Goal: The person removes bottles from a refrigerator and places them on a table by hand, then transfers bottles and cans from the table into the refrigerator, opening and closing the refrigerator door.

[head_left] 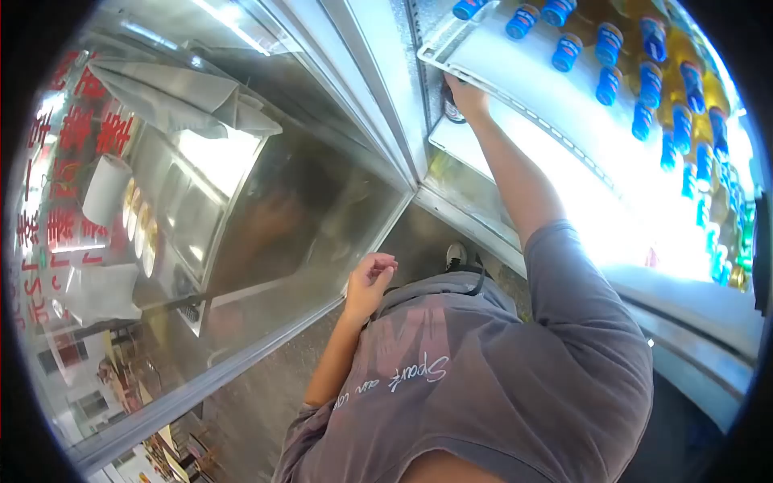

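Note:
My right hand [469, 95] reaches into a lit cooler, below the front edge of the upper wire shelf [555, 133]. Its fingers are partly hidden and closed on a dark container [452, 109] with a pale end, near the cooler's side wall. In front of my waist, my left hand [372, 278] is loosely closed with its fingers curled and nothing visible in it. It is beside the edge of the open glass door [298, 193].
Several bottles with blue caps [609, 42] stand on the upper shelf. Through the door, which bears red lettering [76, 145], a white roll [106, 189] and a glass case show. The cooler's lower frame [471, 225] runs below my right arm. A shoe [456, 255] is on the floor.

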Tool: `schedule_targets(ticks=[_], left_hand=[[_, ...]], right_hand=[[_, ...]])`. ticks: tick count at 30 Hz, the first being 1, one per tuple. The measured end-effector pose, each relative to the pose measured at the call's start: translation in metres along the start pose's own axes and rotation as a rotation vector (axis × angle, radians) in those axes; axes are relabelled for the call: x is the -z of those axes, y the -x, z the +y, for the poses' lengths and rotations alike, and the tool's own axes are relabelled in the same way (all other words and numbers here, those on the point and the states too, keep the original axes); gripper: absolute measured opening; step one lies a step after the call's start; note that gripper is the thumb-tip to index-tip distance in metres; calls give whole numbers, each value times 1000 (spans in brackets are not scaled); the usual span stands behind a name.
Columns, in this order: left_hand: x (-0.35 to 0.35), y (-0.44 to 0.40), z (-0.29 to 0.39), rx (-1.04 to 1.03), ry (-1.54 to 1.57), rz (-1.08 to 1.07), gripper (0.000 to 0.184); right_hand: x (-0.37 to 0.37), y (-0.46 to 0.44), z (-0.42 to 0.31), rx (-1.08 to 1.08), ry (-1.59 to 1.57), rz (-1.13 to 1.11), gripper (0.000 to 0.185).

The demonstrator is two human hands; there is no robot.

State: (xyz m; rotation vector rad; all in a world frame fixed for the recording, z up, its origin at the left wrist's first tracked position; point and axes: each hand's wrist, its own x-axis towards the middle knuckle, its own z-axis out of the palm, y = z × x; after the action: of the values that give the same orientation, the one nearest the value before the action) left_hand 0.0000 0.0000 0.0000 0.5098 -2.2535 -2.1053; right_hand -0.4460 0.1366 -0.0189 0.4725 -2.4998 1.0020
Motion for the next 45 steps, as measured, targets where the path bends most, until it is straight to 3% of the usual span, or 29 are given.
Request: schedule_targets(ticks=[3,11,16,20,22,25,26,27,29,35,45], left_hand=[[0,-11,4,-2,-27,36,18],[-38,-37,46,13,-181,-145,24],[-82,-133,77,-272,-392,-258,32],[-138,-240,92,-489,-324,-98,41],[-158,-304,77,-608,-529,49,41],[-183,-357,98,-758,-922,-12,35],[-193,-372,103,-792,-1028,-21,35],[-199,-382,106,-804,-1099,-22,35],[-210,-400,111,-802,-1181,-20,35],[-215,-429,110,-704,-1192,-12,34],[-219,-442,111,-609,-1138,6,34]], right_hand=[[-34,-14,17,118,50,106,50],[-8,7,40,-52,-87,153,46],[37,38,59,-196,-212,190,45],[89,90,75,-346,-307,210,43],[118,120,77,-431,-343,231,43],[160,153,54,-628,-293,412,32],[177,164,55,-597,-345,312,28],[192,175,57,-566,-393,213,23],[209,193,53,-521,-532,245,19],[260,223,21,-343,-382,298,15],[292,254,1,-329,-433,256,14]])
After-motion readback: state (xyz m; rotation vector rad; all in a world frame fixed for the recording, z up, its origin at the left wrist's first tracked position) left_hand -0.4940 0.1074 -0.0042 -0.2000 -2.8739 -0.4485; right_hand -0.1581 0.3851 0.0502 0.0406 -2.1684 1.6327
